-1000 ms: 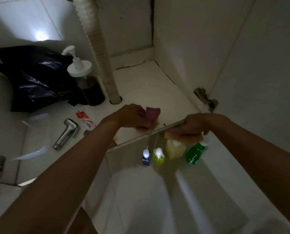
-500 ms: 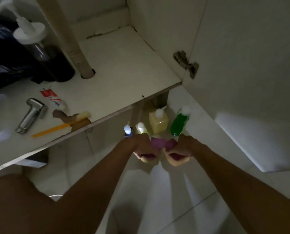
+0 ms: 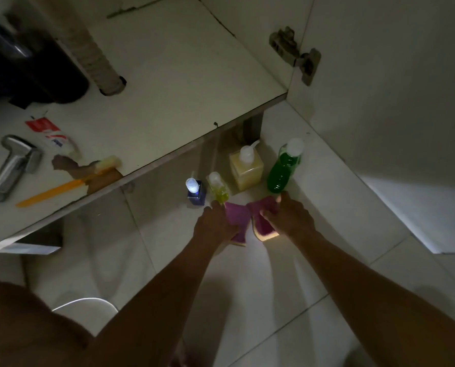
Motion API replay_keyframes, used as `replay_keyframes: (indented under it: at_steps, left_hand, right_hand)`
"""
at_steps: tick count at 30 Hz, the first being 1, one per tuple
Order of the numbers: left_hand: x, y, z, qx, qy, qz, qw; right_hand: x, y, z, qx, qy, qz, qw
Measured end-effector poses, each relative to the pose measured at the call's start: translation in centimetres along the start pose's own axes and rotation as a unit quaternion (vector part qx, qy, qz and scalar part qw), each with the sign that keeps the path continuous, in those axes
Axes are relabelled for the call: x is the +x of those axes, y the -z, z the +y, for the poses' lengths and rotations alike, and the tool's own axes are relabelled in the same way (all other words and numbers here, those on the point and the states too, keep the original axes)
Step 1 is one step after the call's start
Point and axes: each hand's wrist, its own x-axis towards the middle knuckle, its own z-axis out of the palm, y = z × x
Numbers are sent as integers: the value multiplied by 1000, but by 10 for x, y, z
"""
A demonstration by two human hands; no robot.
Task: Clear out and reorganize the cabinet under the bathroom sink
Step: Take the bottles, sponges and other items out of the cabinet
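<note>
I am reading the white cabinet base board [image 3: 184, 83] as half cleared: a chrome sprayer head [image 3: 11, 165] and orange toothbrush [image 3: 59, 188] are lying on it. Down at the pale floor tiles [image 3: 314, 274], the left hand [image 3: 215, 226] is gripping a purple-topped yellow sponge [image 3: 238, 217], the right hand [image 3: 294, 221] its twin sponge [image 3: 263, 207]. Next, I judge: letting go without toppling the tall green bottle [image 3: 283, 170] just beside.
</note>
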Motion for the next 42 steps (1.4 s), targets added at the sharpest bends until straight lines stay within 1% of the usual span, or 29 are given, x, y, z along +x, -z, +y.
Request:
replay_keyframes:
  at_steps: [6,9,10,12,16,19,21,23,26,29,31,34,37,39,42]
  left_hand:
    - [4,1,-3,46,-16,-8,999]
    - [2,8,-3,59,-15,-22,998]
    - [1,12,-1,61,-14,-32,998]
    - [-3,30,6,72,-27,-55,995]
    - [-19,92,23,36,-107,-133,985]
    - [-34,160,25,-13,-145,-136,980]
    - [-43,213,17,-56,-152,-111,981]
    - [-45,262,4,-90,-139,-61,984]
    - [-41,332,-32,-109,-91,41,989]
    - [-37,386,-78,-88,-46,159,982]
    - [-30,408,-109,-94,-22,223,970]
    - [-9,421,-144,-162,8,281,946]
    - [9,429,-158,-223,-7,284,932]
    - [19,431,-162,-256,-22,278,926]
    - [32,427,-163,-267,-50,268,924]
  right_hand:
    - [-2,2,-1,-43,35,-6,998]
    - [-11,11,-7,-119,80,36,989]
    - [-15,16,-9,-150,108,56,981]
    - [-22,30,-18,-177,178,89,964]
    - [-33,68,-50,-192,330,138,914]
    - [-32,110,-98,-176,410,191,875]
    - [-34,137,-142,-166,449,202,854]
    - [-39,159,-187,-148,480,217,837]
    - [-53,176,-264,-93,517,217,823]
    - [-66,181,-339,-40,566,213,795]
    - [-69,178,-384,-24,569,177,802]
    - [-71,173,-437,-52,534,87,839]
    - [-65,161,-477,-88,505,42,858]
    - [-56,151,-497,-118,500,38,857]
    - [-42,140,-510,-115,477,21,871]
